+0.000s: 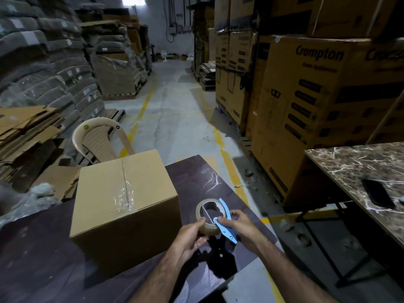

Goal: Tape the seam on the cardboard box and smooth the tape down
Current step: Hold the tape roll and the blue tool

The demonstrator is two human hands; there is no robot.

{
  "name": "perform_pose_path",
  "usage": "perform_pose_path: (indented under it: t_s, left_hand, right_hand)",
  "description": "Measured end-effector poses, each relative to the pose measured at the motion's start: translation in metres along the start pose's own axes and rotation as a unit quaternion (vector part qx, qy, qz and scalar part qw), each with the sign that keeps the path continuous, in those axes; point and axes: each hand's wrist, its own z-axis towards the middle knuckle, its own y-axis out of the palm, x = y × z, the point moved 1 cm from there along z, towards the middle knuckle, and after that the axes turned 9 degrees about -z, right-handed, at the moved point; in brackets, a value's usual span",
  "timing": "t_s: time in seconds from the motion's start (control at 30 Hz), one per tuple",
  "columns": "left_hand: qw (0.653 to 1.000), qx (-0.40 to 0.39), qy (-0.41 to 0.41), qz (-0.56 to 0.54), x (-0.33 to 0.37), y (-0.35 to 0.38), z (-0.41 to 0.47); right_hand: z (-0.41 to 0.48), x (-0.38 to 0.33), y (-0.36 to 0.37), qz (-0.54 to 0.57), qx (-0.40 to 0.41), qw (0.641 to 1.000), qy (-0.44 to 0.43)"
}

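Observation:
A closed brown cardboard box [122,200] stands on the dark table [43,259], left of my hands. Clear tape [125,193] lies along its top seam, wrinkled near the front edge. To the right of the box, both hands hold a roll of clear tape [207,219] mounted in a light blue dispenser [225,226], a little above the table. My left hand [192,235] grips the roll from the left side. My right hand [240,226] holds the blue dispenser handle. Neither hand touches the box.
A marble-patterned table [360,171] with a black phone [378,193] stands at the right. A beige plastic chair [98,143] is behind the box. Stacked cartons [317,101] rise at the right, flattened cardboard [24,132] at the left, a concrete aisle [175,110] between.

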Motion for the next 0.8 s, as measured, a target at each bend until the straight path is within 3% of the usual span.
perform_pose_path:
  t_s: [0.3,0.47,0.8]
  left_hand:
    - [0.998,0.058,-0.029,-0.015,-0.028,-0.001,0.047]
    - [0.995,0.099,-0.011,-0.03,-0.037,-0.005,0.06]
    - [0.996,0.086,-0.024,0.006,-0.054,0.0,0.071]
  right_hand:
    - [0.034,0.02,0.002,-0.059,-0.024,0.998,0.026]
    - [0.038,0.023,-0.002,-0.046,-0.058,0.994,0.08]
    - [0.04,0.044,-0.015,-0.023,-0.006,0.993,0.114]
